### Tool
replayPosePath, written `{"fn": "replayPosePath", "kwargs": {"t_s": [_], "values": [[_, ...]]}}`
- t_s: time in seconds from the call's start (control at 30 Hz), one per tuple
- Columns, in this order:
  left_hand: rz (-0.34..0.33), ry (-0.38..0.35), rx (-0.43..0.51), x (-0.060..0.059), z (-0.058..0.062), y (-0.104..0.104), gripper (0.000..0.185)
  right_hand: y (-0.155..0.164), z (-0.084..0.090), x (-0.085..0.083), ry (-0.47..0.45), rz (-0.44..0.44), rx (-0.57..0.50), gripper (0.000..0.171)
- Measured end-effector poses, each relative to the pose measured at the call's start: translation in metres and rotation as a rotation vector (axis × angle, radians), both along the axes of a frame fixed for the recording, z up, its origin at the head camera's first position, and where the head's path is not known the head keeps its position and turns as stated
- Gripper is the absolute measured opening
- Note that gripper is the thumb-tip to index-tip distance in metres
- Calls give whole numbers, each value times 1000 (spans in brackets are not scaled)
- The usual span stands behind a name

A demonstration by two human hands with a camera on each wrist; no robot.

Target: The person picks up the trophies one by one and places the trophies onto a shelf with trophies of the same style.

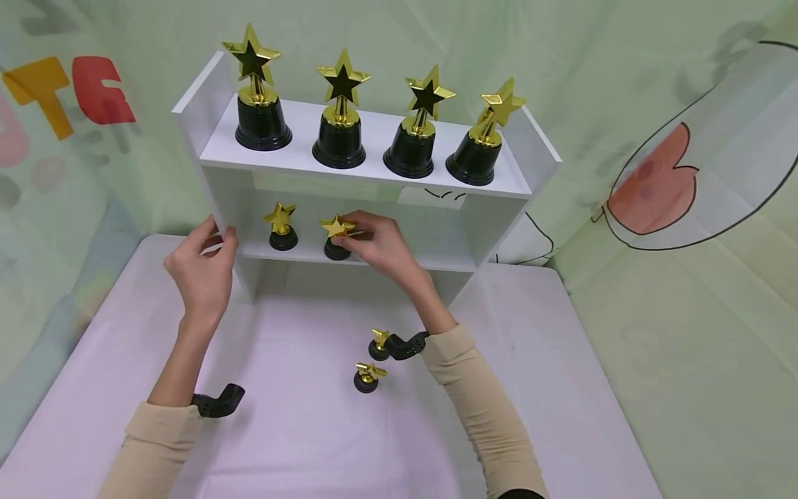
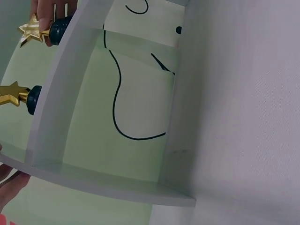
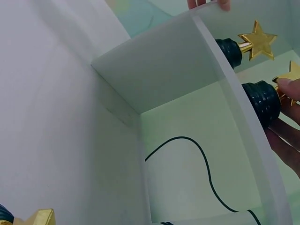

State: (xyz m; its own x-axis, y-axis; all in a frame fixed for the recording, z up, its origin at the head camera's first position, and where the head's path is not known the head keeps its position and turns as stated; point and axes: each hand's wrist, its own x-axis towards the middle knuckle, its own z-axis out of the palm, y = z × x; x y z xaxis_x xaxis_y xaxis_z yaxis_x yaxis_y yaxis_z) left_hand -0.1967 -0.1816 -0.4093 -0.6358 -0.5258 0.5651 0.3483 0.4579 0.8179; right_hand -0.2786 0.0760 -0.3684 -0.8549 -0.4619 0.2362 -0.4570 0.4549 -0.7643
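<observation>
Gold star trophy [image 1: 337,235] stands on the middle shelf [image 1: 436,262], pinched by right hand [image 1: 380,246]; a second small trophy [image 1: 282,226] stands just beside it; left hand [image 1: 202,267] grips the shelf unit's side panel [image 1: 215,187], fingers curled around its edge.

Pale green printed backdrop [image 1: 654,291], lilac table [image 1: 299,430].

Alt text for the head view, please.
A right hand pinches a small star trophy on the middle shelf of a white shelf unit, beside another small trophy; the left hand holds the unit's left side. Four large trophies stand on top, two small ones on the table.
</observation>
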Motion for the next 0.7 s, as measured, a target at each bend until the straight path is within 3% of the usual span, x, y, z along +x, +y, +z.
{"fn": "replayPosePath", "kwargs": {"t_s": [0.27, 0.43, 0.57, 0.7], "values": [[-8, -3, 1, 0, 1, 2, 28, 3, -1, 3, -15, -18, -2, 37], [-9, -7, -9, 1, 1, 2, 30, 9, -5, 6, -13, 19, -50, 46], [-8, -9, -6, 2, 1, 1, 30, 18, -10, 13, 44, 64, -104, 54], [-12, -12, -3, 2, 2, 1, 30, 30, -15, 27, 142, 34, -125, 58]]}}
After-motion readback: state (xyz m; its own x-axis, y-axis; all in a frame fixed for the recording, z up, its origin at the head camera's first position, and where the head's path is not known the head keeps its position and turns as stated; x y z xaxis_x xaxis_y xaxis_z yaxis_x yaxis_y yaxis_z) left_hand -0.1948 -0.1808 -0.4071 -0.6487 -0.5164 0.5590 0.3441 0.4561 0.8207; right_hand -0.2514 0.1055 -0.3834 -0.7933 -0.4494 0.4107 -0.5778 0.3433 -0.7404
